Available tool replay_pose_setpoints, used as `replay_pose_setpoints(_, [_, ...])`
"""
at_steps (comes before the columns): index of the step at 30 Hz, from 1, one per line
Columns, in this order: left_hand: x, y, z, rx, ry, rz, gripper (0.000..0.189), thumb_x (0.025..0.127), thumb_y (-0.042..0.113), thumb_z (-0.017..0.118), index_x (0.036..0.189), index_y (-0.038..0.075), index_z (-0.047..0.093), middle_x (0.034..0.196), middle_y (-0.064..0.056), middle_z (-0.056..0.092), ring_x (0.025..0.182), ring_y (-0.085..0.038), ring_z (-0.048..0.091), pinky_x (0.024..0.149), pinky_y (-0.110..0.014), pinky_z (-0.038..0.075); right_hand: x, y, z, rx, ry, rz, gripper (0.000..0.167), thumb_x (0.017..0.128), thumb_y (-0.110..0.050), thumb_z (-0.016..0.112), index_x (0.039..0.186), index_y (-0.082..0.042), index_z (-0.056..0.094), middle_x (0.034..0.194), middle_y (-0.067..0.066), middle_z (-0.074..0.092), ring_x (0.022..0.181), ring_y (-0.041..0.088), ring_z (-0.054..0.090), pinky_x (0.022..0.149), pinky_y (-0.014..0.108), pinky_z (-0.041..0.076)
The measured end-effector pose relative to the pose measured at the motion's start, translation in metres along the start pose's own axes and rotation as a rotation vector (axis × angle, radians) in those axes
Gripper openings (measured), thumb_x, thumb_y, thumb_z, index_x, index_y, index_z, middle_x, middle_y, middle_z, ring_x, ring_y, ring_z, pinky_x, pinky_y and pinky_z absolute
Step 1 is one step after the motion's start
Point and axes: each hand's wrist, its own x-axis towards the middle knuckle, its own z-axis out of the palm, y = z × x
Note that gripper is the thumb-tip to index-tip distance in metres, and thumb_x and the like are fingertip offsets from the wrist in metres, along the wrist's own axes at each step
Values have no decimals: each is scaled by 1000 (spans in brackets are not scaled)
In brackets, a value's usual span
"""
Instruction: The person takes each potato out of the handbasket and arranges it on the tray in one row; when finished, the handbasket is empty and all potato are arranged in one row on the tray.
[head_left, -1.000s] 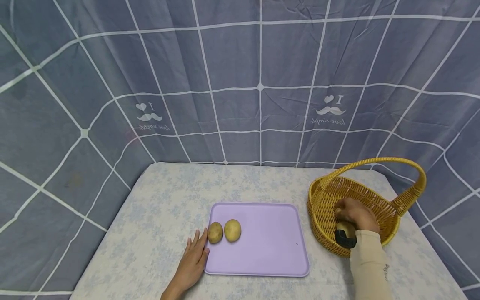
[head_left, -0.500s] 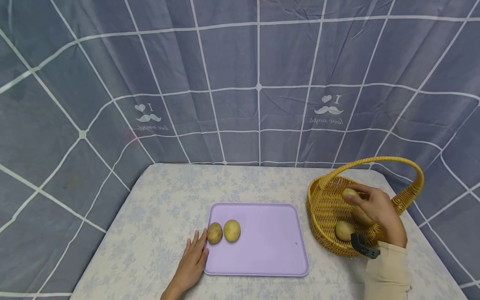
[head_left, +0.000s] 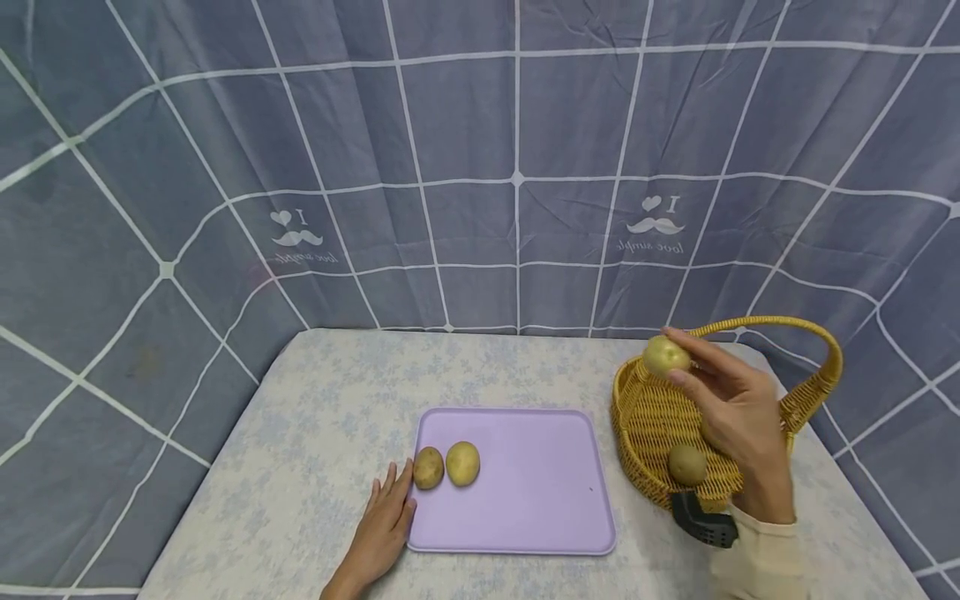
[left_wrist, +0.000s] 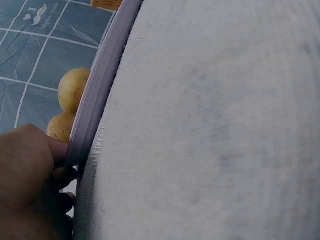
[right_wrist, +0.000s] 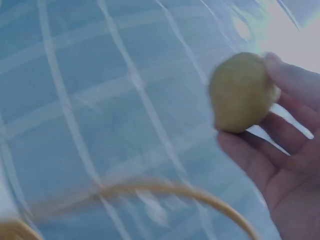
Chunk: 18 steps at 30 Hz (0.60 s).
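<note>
My right hand (head_left: pixel 738 404) holds a potato (head_left: pixel 666 357) between thumb and fingers, raised above the left side of the wicker basket (head_left: pixel 630 442). The right wrist view shows the same potato (right_wrist: pixel 242 92) pinched clear of the basket handle. Inside the basket lies another potato (head_left: pixel 687 464), and one more is partly hidden behind my right hand. My left hand (head_left: pixel 384 521) lies with straight fingers against the left edge of the lilac tray (head_left: pixel 532 483). Two potatoes sit at the tray's left side, a browner potato (head_left: pixel 428 467) nearest my fingertips and a paler potato (head_left: pixel 462 463) beside it.
The basket's tall arched handle (head_left: pixel 780 320) rises over its opening, behind my right hand. A pale floral cloth (head_left: pixel 345 392) covers the table. A blue curtain (head_left: pixel 465 225) with white lines hangs behind and at the sides.
My right hand reached into the basket, took hold of a potato, and lifted it up and to the left. My left hand and the tray's potatoes have stayed put.
</note>
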Motion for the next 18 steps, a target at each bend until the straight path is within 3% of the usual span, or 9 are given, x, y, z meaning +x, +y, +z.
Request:
replay_pose_setpoints(3, [-1,0,0,1,1,-2,53,101,12,45,150,1,26,153,-17,31,145,-38,13,119,-43,-7,-7,20,40,-57,-80,35,43,79,21,63,122,16,57,125,23,61,111,14,63,88,21,53])
replay_pose_setpoints(6, [-1,1,0,-3,6,1,53,101,12,45,150,1,27,153,-17,31,145,-39,13,119,-43,-7,-23,50,79,-123,-152,134,41,82,10,68,122,7,61,125,21,61,112,13,62,89,23,53])
replay_pose_setpoints(10, [-1,1,1,-4,13,5,53,101,12,45,149,1,27,152,-17,31,145,-39,14,119,-43,-7,-49,91,122,-162,-278,267,39,84,-6,72,122,0,64,125,15,63,113,22,62,92,27,52])
replay_pose_setpoints(14, [0,0,2,5,15,6,53,101,13,45,150,1,27,153,-17,31,145,-38,14,119,-43,-7,-71,118,146,-214,-407,379,38,86,-12,71,122,-3,65,126,11,64,114,25,61,95,28,51])
replay_pose_setpoints(18, [0,0,2,8,14,6,53,101,12,45,150,0,27,153,-17,31,145,-38,14,119,-39,-9,-83,132,154,-295,-490,381,37,85,-13,72,120,-4,66,123,8,65,114,23,61,96,31,51])
